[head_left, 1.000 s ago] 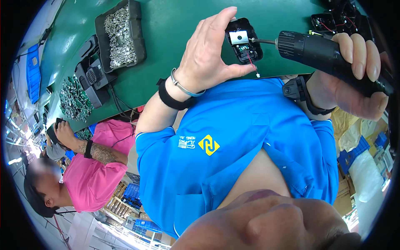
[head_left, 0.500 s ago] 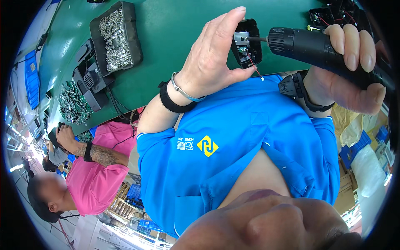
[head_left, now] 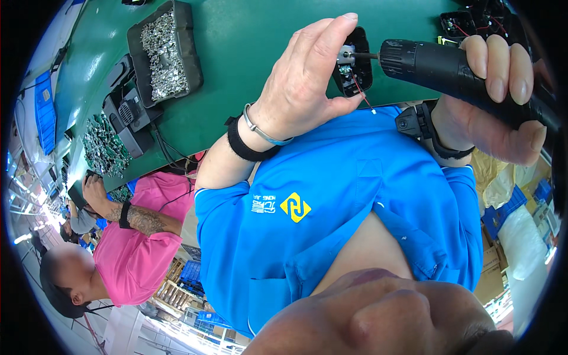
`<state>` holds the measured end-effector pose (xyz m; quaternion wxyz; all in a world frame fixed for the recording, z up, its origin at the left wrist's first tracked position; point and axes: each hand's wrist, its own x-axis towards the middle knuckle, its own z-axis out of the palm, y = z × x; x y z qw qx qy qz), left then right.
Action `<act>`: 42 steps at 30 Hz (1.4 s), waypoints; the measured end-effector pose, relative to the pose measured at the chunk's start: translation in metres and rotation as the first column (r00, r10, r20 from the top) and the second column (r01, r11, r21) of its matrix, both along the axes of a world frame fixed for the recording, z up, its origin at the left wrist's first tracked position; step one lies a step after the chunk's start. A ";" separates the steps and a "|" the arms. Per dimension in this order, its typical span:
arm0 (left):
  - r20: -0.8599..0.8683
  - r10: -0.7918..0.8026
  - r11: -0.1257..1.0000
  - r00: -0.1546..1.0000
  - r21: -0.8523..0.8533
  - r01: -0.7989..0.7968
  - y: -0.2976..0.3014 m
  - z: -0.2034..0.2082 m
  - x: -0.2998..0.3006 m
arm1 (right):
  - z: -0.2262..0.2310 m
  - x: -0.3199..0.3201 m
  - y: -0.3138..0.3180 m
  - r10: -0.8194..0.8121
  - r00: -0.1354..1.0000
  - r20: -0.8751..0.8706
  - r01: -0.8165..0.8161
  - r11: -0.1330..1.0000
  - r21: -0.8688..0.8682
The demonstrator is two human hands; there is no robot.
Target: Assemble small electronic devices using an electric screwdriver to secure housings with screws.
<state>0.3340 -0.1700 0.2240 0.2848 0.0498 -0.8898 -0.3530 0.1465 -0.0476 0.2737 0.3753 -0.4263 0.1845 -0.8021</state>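
Left hand (head_left: pixel 305 74) and black housing (head_left: pixel 362 70) shifted rightward, screwdriver (head_left: pixel 441 65) apparently touching bracket (head_left: pixel 345 55)

On the left part of the green desk (head_left: pixel 248 47), a dark rectangular bin (head_left: pixel 193 56) contains small silvery metal parts (head_left: pixel 163 53); a black grilled unit (head_left: pixel 133 109) is located near it, beside a pile of green circuit boards (head_left: pixel 105 145). A co-worker (head_left: pixel 133 260) in a pink shirt is positioned at lower left. At right, a whitish sack (head_left: pixel 520 248) is located near a blue crate (head_left: pixel 502 214) and a cardboard box (head_left: pixel 490 279).
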 end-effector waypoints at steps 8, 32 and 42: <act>-0.005 0.016 1.000 1.000 -0.012 -0.016 -0.001 -0.003 0.002 | -0.006 0.008 -0.006 0.035 0.990 -0.136 -0.048 0.994 -0.094; 0.036 0.251 0.895 0.967 -0.390 -0.218 -0.079 0.073 0.015 | 0.014 -0.003 -0.006 -0.090 0.995 0.037 0.095 0.984 -0.149; 0.401 0.737 0.666 0.543 -0.569 -0.483 -0.255 0.018 -0.014 | -0.012 0.000 -0.014 -0.258 0.958 0.123 0.228 0.950 0.214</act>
